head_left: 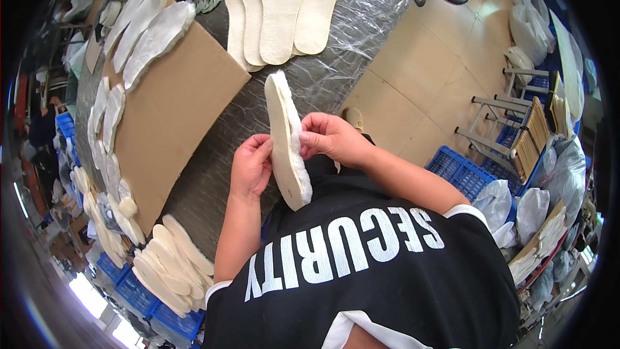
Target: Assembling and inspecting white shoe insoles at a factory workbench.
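Fingers (263, 148) of my left hand (248, 169) pinch the left edge of one thick, fleece-lined insole (283, 136), thumb over its beige face, while those of my right hand (336, 139) close on the fluffy white edge opposite. Both grips sit near the middle of its length, so neither hand is nearer: from the insole, my left hand lies at about nine o'clock and my right at three. Its long axis runs roughly from half past eleven down to half past five, crossing the line between my two grips, with the lower end in front of my black shirt (387, 284) and the fleece side turned toward three o'clock. What my hidden fingertips do underneath, I cannot tell. At twelve o'clock from the insole, fanned pale insoles (281, 13) rest on the dark, film-covered counter (368, 19); toward ten lies a cardboard sheet (181, 97), with white fluffy pieces (158, 42) along its far edge. Around half past seven sits a pile of cream insoles (169, 265).
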`<state>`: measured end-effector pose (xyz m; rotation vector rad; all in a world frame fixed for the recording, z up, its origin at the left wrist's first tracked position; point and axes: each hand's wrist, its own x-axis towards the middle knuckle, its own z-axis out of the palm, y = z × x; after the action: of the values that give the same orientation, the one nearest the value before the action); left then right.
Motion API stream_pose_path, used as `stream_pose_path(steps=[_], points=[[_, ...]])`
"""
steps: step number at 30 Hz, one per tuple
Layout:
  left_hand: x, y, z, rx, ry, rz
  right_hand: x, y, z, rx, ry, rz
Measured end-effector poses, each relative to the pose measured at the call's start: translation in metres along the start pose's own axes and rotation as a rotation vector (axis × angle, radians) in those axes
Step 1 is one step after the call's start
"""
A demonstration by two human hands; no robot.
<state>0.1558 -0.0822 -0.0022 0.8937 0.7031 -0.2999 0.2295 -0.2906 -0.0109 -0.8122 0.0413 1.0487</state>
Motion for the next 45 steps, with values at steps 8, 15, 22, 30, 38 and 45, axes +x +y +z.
stream_pose_path(steps=[8, 15, 22, 30, 38, 45], points=[[0.003, -0.007, 0.01, 0.077, -0.003, 0.03, 0.003, -0.009, 0.01, -0.217, 0.038, -0.146], [0.001, -0.002, 0.026, 0.095, 0.026, -0.009, 0.003, -0.009, 0.013, -0.06, -0.015, -0.146], [0.001, 0.006, 0.039, 0.215, -0.048, -0.004, 0.004, -0.014, 0.022, -0.086, 0.04, -0.108], [0.011, 0.026, 0.043, 0.011, -0.262, -0.3, -0.013, -0.044, 0.013, -0.733, 0.112, -0.427], [0.009, 0.018, 0.04, 0.498, -0.207, -0.368, -0.022, -0.06, -0.006, -1.599, -0.05, -0.755], [-0.035, 0.04, 0.062, 1.604, -0.16, 0.98, -0.03, -0.039, -0.007, -1.561, 0.173, -0.487]])
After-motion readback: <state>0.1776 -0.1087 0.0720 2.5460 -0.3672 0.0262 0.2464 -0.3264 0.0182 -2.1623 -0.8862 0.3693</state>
